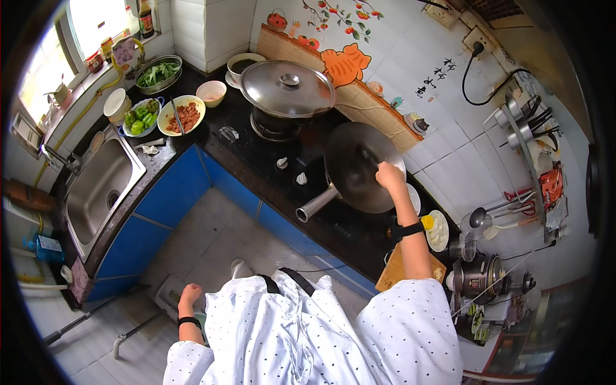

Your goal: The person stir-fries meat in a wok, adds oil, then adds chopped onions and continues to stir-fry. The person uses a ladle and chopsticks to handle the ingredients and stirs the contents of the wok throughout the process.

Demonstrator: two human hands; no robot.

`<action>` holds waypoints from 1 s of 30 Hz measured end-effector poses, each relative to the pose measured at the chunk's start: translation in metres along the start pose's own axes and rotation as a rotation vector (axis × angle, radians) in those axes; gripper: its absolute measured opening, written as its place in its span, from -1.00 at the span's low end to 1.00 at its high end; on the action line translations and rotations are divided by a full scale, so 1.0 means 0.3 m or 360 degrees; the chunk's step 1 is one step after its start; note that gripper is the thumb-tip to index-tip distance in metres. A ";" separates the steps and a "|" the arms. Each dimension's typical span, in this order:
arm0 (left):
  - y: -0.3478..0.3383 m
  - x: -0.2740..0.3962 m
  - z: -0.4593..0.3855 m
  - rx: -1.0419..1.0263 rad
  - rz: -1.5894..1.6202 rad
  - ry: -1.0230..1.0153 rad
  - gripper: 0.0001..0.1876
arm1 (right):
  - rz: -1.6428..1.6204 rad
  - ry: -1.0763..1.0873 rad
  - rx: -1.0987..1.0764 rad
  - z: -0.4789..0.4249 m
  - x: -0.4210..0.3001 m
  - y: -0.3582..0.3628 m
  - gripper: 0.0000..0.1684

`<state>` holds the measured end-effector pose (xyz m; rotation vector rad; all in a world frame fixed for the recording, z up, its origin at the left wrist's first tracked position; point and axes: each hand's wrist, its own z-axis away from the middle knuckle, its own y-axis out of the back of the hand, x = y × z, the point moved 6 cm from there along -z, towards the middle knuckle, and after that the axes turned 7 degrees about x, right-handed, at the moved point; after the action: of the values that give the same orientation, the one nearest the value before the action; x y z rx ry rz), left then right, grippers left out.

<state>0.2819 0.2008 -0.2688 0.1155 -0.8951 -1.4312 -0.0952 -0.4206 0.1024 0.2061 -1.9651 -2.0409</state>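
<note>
Over the right side of a dark metal wok (358, 166) is my right hand (390, 174), its fingers curled; whether they hold anything is hidden. The wok sits on the black hob, its hollow metal handle (317, 204) pointing down and left. My left hand (190, 292) hangs low beside my body, fingers curled in, with nothing visible in it. Behind and left of the wok, a pot with a domed steel lid (288, 89) stands on another burner. Two white hob knobs (301, 178) show at the hob's front.
Bowls of cut meat (185, 117), green peppers (140, 118) and leafy greens (159, 74) stand near the sink (103, 192). A wooden cutting board (411, 272), a plate of white pieces (437, 231) and a yellow-capped bottle (427, 222) lie by my right forearm. Utensils hang on the right wall.
</note>
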 end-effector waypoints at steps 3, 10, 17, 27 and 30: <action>0.002 0.042 0.032 0.0099 0.0336 0.0014 -0.78 | -0.0028 0.0324 -0.0125 0.072 -0.036 -0.048 -0.66; 0.007 0.034 0.013 0.0060 0.0241 0.0031 -0.78 | 0.0143 0.0313 -0.0214 0.083 -0.010 -0.055 -0.67; -0.015 0.004 -0.027 0.0065 0.0276 0.0031 -0.77 | 0.0097 0.0343 -0.0259 0.047 0.029 -0.058 -0.63; -0.055 -0.025 0.026 0.0180 0.0553 0.0030 -0.79 | 0.0187 0.0179 0.0023 0.063 -0.025 0.010 -0.64; -0.070 -0.068 0.037 -0.0006 0.0224 0.0005 -0.79 | 0.0164 -0.0056 0.0257 0.016 0.022 0.026 -0.61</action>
<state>0.2609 0.2195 -0.2827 0.0510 -0.8807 -1.3011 -0.1020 -0.4182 0.1109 0.1019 -2.1167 -1.8359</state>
